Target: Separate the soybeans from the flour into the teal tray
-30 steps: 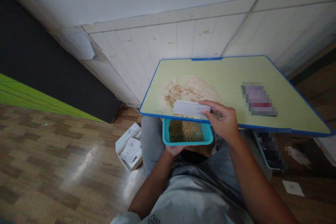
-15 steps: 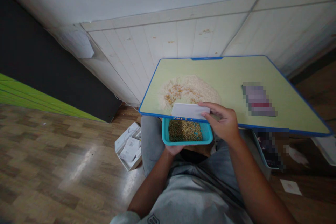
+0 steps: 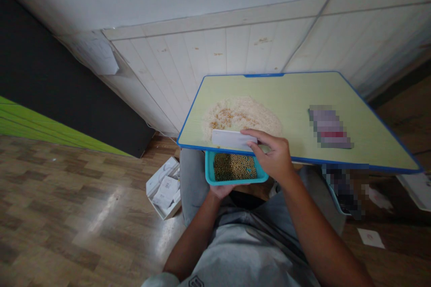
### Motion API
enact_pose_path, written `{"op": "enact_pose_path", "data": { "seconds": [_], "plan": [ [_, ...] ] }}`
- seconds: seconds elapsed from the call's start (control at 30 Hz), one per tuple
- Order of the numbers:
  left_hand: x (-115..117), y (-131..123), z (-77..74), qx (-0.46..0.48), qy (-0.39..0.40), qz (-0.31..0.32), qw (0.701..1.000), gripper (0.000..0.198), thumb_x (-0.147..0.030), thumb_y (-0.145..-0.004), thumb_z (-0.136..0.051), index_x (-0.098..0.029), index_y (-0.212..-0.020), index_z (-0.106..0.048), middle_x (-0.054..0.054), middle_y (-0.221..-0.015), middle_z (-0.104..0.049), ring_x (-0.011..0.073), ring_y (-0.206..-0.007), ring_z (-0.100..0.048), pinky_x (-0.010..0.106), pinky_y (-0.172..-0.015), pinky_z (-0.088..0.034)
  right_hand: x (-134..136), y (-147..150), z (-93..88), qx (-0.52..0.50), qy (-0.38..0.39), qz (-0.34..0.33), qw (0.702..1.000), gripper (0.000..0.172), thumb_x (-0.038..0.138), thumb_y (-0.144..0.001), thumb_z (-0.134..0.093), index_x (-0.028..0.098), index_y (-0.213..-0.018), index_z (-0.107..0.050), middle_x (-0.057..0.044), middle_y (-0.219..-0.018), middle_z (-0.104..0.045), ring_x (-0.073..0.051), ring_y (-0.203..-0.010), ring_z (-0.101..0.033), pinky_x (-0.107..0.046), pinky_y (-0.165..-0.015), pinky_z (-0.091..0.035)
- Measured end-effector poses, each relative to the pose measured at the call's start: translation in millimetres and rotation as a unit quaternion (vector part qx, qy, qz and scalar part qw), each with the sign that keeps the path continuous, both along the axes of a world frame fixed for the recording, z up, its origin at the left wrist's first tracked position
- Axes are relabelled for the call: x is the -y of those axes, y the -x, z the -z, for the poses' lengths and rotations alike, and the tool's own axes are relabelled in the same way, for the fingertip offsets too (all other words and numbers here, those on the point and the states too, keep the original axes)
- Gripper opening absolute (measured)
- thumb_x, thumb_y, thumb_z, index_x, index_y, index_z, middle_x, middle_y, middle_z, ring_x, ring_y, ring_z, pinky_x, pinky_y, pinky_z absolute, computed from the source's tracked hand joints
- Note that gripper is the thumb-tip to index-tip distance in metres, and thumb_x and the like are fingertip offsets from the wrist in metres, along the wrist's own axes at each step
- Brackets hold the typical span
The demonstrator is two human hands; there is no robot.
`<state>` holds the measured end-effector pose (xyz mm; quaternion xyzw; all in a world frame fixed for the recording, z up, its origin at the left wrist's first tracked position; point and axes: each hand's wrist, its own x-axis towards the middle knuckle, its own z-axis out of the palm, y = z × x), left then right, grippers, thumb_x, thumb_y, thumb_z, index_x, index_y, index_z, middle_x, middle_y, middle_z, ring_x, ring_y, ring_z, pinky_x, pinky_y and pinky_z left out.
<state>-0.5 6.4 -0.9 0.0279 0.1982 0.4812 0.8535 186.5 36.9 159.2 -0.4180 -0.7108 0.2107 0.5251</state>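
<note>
My right hand pinches one end of a flat white scraper, held near the front edge of the table. Behind the scraper spreads a pile of rice-like white grains with yellow soybeans scattered at its left. Just below the table's edge, my left hand supports a turquoise plastic basket from underneath; its fingers are mostly hidden. Inside the basket, dark green beans lie at the left and tan soybeans at the right.
A pixelated packet lies on the table's right side. On the floor to the left sits an open white box with papers. Under the table at right are a bin with dark contents and a white card.
My right hand and the scraper have shifted left along the table edge. Several soybeans seen at the edge before are mostly gone from there. The basket stays beneath the edge.
</note>
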Motion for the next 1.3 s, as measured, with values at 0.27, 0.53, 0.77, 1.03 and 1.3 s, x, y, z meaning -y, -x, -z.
{"op": "enact_pose_path", "data": {
  "seconds": [0.27,0.53,0.77,1.03,1.3],
  "plan": [
    [-4,-1,-1.8,0.057,-0.07,0.026,0.996,0.079,-0.074,-0.104,-0.024,-0.03,-0.168,-0.039,0.01,-0.176,-0.038,0.0436,-0.168,-0.01,0.086,-0.124,-0.006,3,-2,2.5,-0.031,-0.011,0.05,0.998,0.034,0.017,-0.093,-0.066,0.032,-0.119,-0.082,0.001,-0.116,-0.085,-0.022,-0.106,-0.082,-0.039,-0.094,-0.07],
    [-2,6,16.4,0.096,-0.039,0.001,0.995,0.073,-0.064,-0.108,-0.017,-0.03,-0.172,-0.027,0.011,-0.178,-0.031,0.0442,-0.167,-0.016,0.085,-0.125,-0.006,1,6,4.1,-0.014,0.007,-0.016,1.0,0.038,0.016,-0.095,-0.061,0.031,-0.124,-0.08,0.001,-0.121,-0.084,-0.02,-0.11,-0.081,-0.039,-0.098,-0.067],
    [-2,7,23.5,0.112,-0.042,0.022,0.993,0.079,-0.07,-0.105,-0.015,-0.03,-0.172,-0.026,0.01,-0.18,-0.026,0.047,-0.166,-0.013,0.09,-0.121,-0.003,-14,-1,11.5,-0.038,0.034,0.045,0.998,0.044,0.013,-0.09,-0.062,0.031,-0.126,-0.079,0.002,-0.125,-0.083,-0.022,-0.11,-0.079,-0.04,-0.094,-0.066],
    [-3,8,27.4,0.09,-0.028,0.021,0.995,0.08,-0.072,-0.104,-0.016,-0.03,-0.169,-0.034,0.009,-0.181,-0.024,0.0475,-0.166,-0.015,0.089,-0.121,-0.008,-30,-14,18.4,-0.038,0.017,0.117,0.992,0.048,0.009,-0.087,-0.06,0.03,-0.127,-0.079,0.001,-0.124,-0.083,-0.019,-0.092,-0.079,-0.035,-0.081,-0.063],
    [-3,7,27.5,0.093,-0.038,0.024,0.995,0.078,-0.072,-0.104,-0.018,-0.033,-0.17,-0.032,0.007,-0.181,-0.021,0.0471,-0.167,-0.011,0.089,-0.12,-0.011,-33,-15,17.2,0.006,-0.013,0.159,0.987,0.049,0.008,-0.088,-0.058,0.03,-0.127,-0.079,0.0,-0.125,-0.083,-0.021,-0.098,-0.08,-0.038,-0.087,-0.064]
  ]
}}
